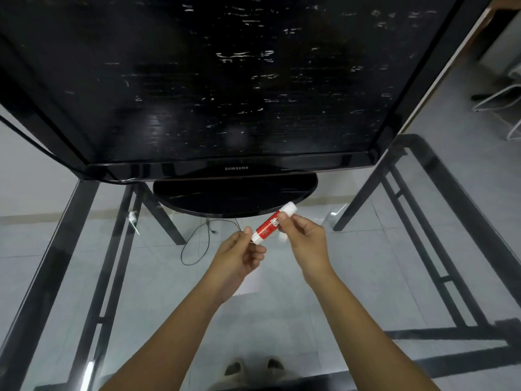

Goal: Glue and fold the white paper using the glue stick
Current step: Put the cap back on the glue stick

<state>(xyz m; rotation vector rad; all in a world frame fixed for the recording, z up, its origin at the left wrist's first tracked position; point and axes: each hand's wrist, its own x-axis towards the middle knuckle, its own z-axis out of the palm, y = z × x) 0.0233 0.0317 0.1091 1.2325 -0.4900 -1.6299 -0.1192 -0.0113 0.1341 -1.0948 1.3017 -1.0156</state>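
I am holding the glue stick (271,223) in the air between my 2 hands, above the glass tabletop (366,277). My left hand (239,253) is pinching its lower white end between thumb and forefinger, and my right hand (306,238) is gripping the upper part of the red barrel, thumb pressed on the label. The white cap (289,208) is sticking out past my right thumb, pointing up and away from me. I cannot tell whether the cap is seated or loosened.

The red label is carrying white lettering that seems to read "GLUE STICK", though it is small. Beyond my grip, the television (225,80) is showing "SAMSUNG" on its lower bezel, with its oval black stand (234,198) sitting just past the cap.

The white paper (249,280) is lying on the glass directly under my left wrist, mostly covered by it.

Open glass is spreading to both sides of my hands and back toward me. The table's black frame (93,263) is running well apart on the left and right. Through the glass I am seeing a loose cable (197,244) on the tiled floor and my 2 slippers (253,368) below my forearms.
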